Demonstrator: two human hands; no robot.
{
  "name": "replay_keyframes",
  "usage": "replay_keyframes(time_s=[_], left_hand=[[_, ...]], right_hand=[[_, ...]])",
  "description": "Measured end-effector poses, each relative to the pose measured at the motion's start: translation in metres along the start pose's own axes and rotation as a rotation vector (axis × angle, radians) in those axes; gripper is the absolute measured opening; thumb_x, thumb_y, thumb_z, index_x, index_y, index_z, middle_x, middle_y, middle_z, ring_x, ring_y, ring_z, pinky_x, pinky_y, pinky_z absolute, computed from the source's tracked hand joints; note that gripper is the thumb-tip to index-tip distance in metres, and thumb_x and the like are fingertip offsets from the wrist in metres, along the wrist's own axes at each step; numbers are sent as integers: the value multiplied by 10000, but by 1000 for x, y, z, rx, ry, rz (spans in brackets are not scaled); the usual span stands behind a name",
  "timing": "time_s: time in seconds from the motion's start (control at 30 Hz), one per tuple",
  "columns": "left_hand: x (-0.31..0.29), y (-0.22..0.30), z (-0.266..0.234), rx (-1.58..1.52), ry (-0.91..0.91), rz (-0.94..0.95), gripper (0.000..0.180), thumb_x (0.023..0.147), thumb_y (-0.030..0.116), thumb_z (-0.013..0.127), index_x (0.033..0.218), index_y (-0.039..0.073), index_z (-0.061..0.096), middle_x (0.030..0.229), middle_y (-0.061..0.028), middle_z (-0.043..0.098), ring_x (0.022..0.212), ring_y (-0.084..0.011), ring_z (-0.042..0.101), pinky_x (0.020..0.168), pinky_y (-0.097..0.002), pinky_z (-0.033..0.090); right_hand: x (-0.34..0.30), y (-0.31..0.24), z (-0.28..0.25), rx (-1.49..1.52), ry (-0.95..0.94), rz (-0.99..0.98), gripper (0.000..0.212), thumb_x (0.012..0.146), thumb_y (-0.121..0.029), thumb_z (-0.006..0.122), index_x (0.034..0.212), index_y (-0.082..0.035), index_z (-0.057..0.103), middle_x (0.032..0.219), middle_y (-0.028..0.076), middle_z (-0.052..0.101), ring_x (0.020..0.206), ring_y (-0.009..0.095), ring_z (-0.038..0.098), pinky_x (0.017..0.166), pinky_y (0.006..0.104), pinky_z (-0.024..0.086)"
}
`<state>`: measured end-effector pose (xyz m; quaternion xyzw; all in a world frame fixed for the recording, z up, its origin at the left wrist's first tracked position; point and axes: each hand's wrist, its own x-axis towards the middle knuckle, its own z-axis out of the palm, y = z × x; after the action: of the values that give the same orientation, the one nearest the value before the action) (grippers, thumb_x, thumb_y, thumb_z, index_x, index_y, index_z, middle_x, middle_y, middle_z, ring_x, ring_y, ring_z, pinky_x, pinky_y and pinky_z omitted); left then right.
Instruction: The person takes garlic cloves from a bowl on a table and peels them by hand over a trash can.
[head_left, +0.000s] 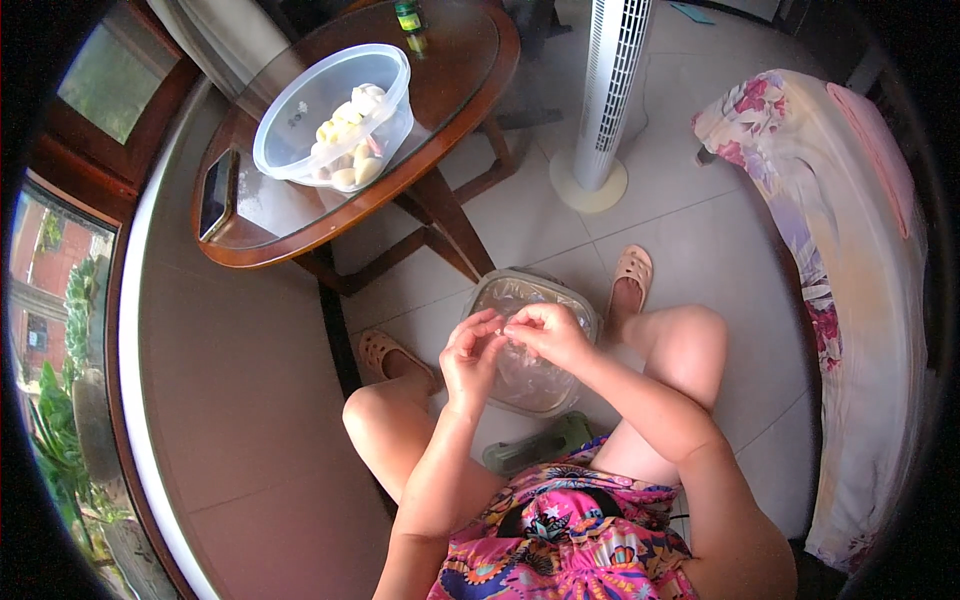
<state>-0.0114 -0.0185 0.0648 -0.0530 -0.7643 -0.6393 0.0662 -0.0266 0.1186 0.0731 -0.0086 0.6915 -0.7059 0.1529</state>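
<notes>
My left hand and my right hand meet over a bin, fingertips pinched together. A tiny pale piece shows between them, too small to make out. Beneath them the rounded rectangular bin stands on the floor, lined with clear plastic film. On the round table at the upper left is a clear plastic bowl. Pale pieces that look like garlic cloves lie in it, some whole and rounder.
The glass-topped wooden table also carries a phone and a small green jar. A white tower fan stands beyond the bin. At right is a flower-patterned cloth cover. A dark green object lies near my lap.
</notes>
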Motion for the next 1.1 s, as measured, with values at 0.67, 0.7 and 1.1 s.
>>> replay_keyframes(time_s=[0.67, 0.7, 1.1], left_hand=[[-4, 7, -8, 458, -49, 353, 177, 591, -63, 613, 743, 24, 587, 709, -93, 567, 635, -187, 563, 560, -241, 466], [-4, 7, -7, 474, -61, 374, 182, 590, -66, 610, 745, 26, 588, 703, -91, 566, 625, -188, 562, 551, -241, 464], [-5, 5, -3, 349, -22, 242, 125, 614, -20, 627, 727, 10, 584, 690, -83, 574, 614, -163, 559, 577, -237, 460]], right_hand=[[0, 0, -2, -41, -77, 43, 85, 669, -79, 552, 637, 0, 548, 547, 23, 525, 456, 56, 461, 382, 193, 362], [0, -4, -2, -1, -91, 97, 74, 652, -63, 542, 613, -1, 533, 537, 23, 518, 453, 58, 455, 382, 193, 360], [1, 2, 2, 148, -39, 201, 78, 659, -21, 501, 593, -38, 464, 513, 9, 446, 414, 50, 395, 339, 173, 268]])
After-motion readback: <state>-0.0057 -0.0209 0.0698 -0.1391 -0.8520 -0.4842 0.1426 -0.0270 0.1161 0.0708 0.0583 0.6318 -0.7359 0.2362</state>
